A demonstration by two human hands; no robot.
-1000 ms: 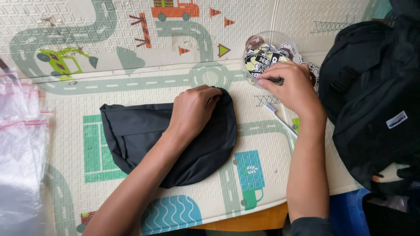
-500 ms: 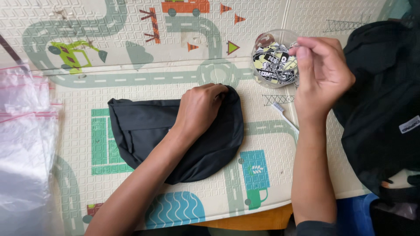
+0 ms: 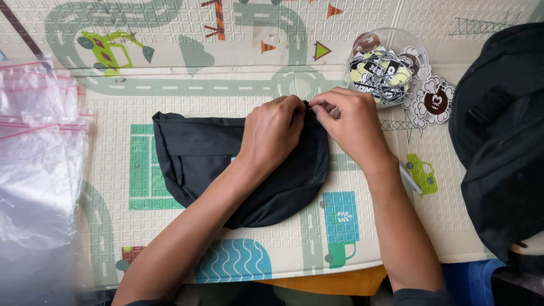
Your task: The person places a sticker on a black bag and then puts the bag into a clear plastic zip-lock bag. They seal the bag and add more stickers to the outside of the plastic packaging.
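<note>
While both forearms reached in from below, the left hand and right hand met at the top edge of the flat black half-round fabric pouch on the road-print play mat, fingers pinching something hidden between them.

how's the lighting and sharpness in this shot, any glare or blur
Head view: even, soft daylight, only faint shadows under the left hand and right hand; the black pouch is so dark its folds barely show; pale sheen on the clear plastic bags; play mat sharp, no clear motion blur.
</note>
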